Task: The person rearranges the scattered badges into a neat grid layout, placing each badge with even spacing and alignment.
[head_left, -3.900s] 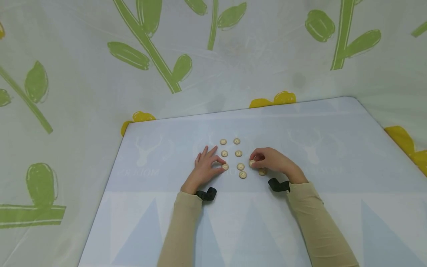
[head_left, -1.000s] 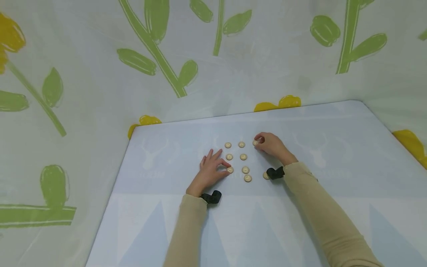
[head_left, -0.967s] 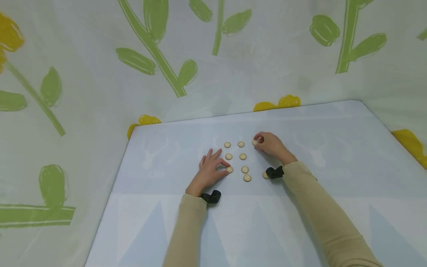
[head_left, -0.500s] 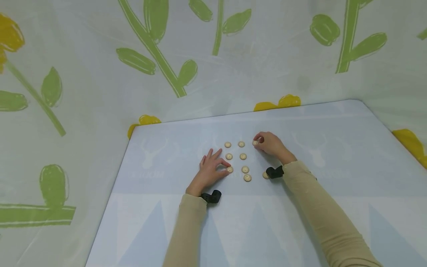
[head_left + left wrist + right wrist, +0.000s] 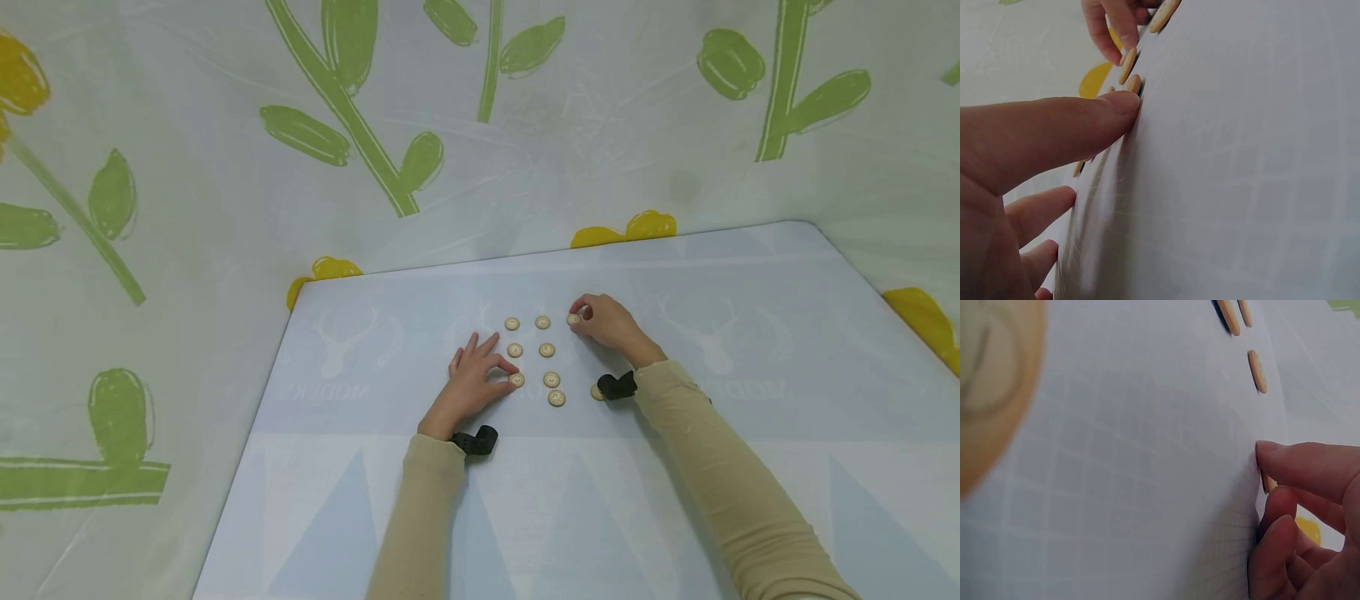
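Note:
My left hand (image 5: 468, 386) pinches a small round wooden disc (image 5: 517, 380) between thumb and index finger, its other fingers spread on the table. That disc (image 5: 1133, 83) shows past the thumb in the left wrist view. Farther back, my right hand (image 5: 609, 323) pinches another wooden disc (image 5: 573, 319) at the right end of the back row. In the right wrist view, the thumb covers part of this disc (image 5: 1269, 482). Dark marks show on the discs, too small to read. Two discs, a left one (image 5: 512, 323) and a right one (image 5: 542, 322), complete the back row.
Several more discs lie flat: a middle pair, left (image 5: 514, 350) and right (image 5: 547, 350), then one disc (image 5: 551, 379) close behind another (image 5: 557, 398). One disc (image 5: 597, 392) is partly hidden by the right wrist's black camera (image 5: 617, 386). A pale patterned cloth (image 5: 637, 483) covers the table.
Since the oldest frame, my right hand has carried its disc away from the near right to the back row's right end. My left hand keeps its pinch. Little differs over the last second.

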